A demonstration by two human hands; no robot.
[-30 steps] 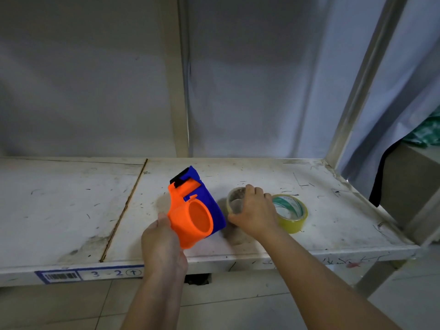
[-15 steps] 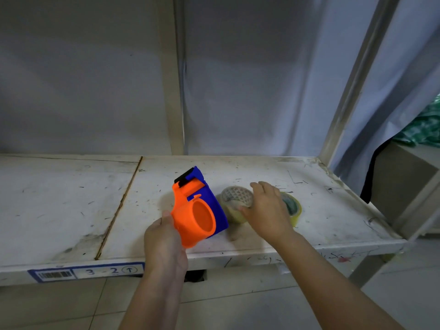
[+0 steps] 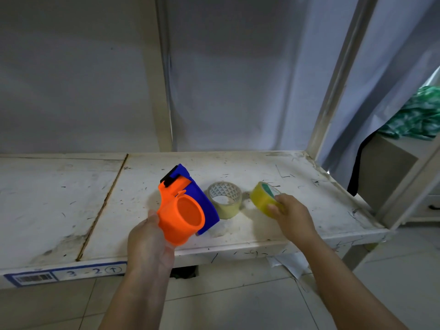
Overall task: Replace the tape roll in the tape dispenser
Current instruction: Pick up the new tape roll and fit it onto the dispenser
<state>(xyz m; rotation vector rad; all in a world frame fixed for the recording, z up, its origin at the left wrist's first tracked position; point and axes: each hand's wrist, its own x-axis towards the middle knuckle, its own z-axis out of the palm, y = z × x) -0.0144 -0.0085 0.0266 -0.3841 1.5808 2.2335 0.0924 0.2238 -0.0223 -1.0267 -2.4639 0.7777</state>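
Since half a second ago, the right hand [image 3: 294,216] has lifted the yellow tape roll [image 3: 263,198] off the shelf [image 3: 297,186] and tipped it on edge; its fingers are wrapped around the roll's near rim, thumb on the outer face. One tape dispenser [image 3: 184,206], orange with a blue side plate, sits in the left hand [image 3: 148,241], whose fingers are closed under its orange drum, thumb against the drum's left wall. Two rolls show in all: the yellow one held, and one pale roll [image 3: 225,200] with a patterned core lying flat on the shelf, between the two sets of fingers, just right of the dispenser's blue plate. Beyond the fingers hangs a grey curtain [image 3: 226,79].
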